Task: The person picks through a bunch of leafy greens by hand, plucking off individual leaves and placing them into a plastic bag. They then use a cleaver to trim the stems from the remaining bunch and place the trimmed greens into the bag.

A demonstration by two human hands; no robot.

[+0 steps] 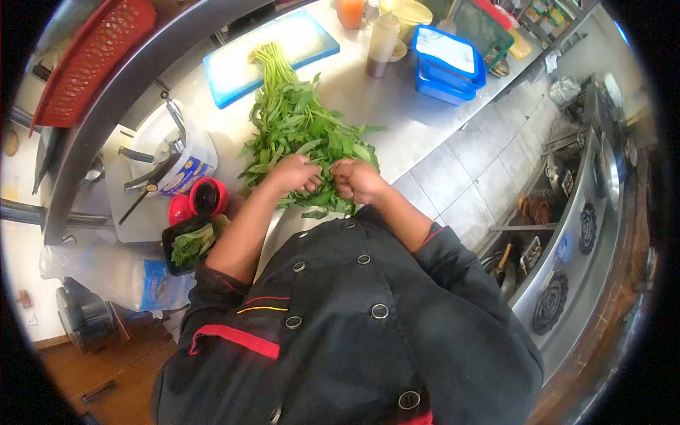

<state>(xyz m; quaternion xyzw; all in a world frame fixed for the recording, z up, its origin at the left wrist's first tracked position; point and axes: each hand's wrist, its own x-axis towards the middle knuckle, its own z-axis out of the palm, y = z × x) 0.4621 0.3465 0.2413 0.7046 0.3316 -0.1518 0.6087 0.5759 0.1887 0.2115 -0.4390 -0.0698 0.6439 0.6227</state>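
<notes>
greens (301,113) partly covered | left hand (296,175), right hand (358,180) curled | grip unclear

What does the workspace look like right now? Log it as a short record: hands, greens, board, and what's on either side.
left hand: fingers curled, over the leafy greens; grip contents unclear
right hand: fingers curled, close beside the left; grip contents unclear
greens: one large bunch, leaves toward the person, stem ends on the board
cutting board: blue-edged, lying on the counter
left side: white tub holding utensils
right side: blue containers, stacked; squeeze bottle beside them
</notes>
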